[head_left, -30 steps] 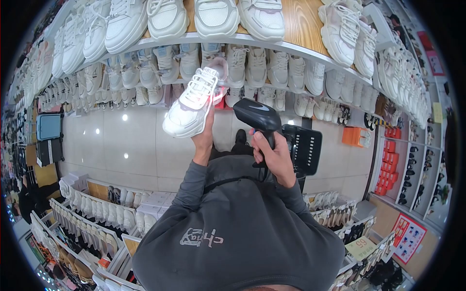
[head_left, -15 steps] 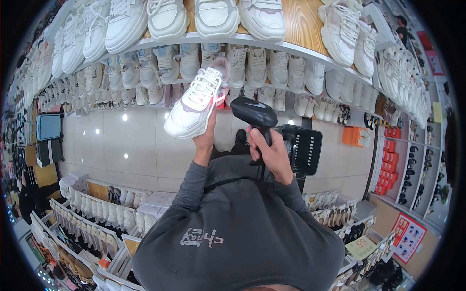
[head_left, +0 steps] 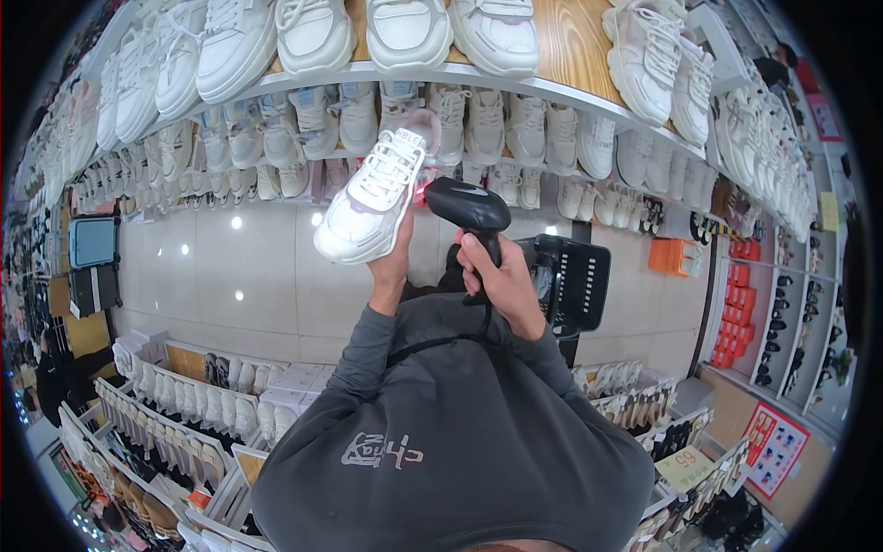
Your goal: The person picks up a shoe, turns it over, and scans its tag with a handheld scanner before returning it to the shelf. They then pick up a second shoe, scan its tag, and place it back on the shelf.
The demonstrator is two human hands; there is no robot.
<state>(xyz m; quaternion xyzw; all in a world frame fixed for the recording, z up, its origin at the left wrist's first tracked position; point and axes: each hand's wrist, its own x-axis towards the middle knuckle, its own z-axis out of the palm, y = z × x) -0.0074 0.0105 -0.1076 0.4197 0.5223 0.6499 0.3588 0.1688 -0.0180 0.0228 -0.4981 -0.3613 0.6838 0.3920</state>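
Note:
My left hand (head_left: 395, 258) holds up a white lace-up sneaker (head_left: 372, 198), its toe tilted down toward me and its heel toward the shelf. The palm is behind the shoe, so most of those fingers are hidden. In my right hand (head_left: 501, 276) is a black handheld barcode scanner (head_left: 469, 204), gripped round its handle. Its head is close to the sneaker's right side, near the heel. A red glow shows between the scanner's nose and the shoe. A cable hangs from the handle.
Ahead, a shelf (head_left: 566, 46) carries rows of white sneakers (head_left: 409, 37), with more tiers below. A black basket (head_left: 579, 285) stands on the right. Farther right are an orange box (head_left: 676, 258) and stacked red boxes (head_left: 733, 322). Racks of shoes (head_left: 198, 405) stand close on my near side.
My right hand has brought the scanner left, closer to the sneaker, and the red glow is now beside the shoe. The sneaker has shifted only slightly to the right.

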